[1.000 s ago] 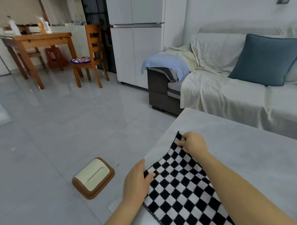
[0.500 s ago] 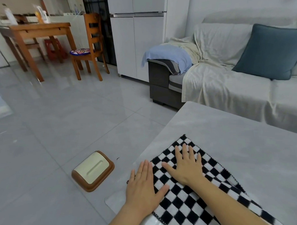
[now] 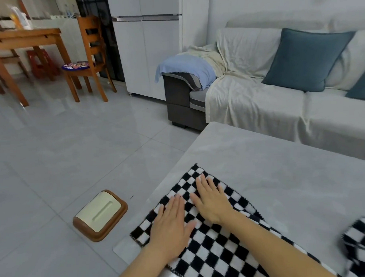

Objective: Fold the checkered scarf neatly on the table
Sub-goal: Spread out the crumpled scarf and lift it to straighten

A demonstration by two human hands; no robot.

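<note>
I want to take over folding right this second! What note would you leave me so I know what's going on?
Left hand: open, pressing flat on the black-and-white checkered knitted scarf.
Right hand: open, flat on the scarf just beyond the left hand.
Scarf: lies on the pale grey table near its left corner. A bunched part sits at the right edge of view.
Done: the end under both hands is laid flat.
Left: probably bring the bunched part over, fold and smooth it. How many folds exist so far cannot be told.
</note>
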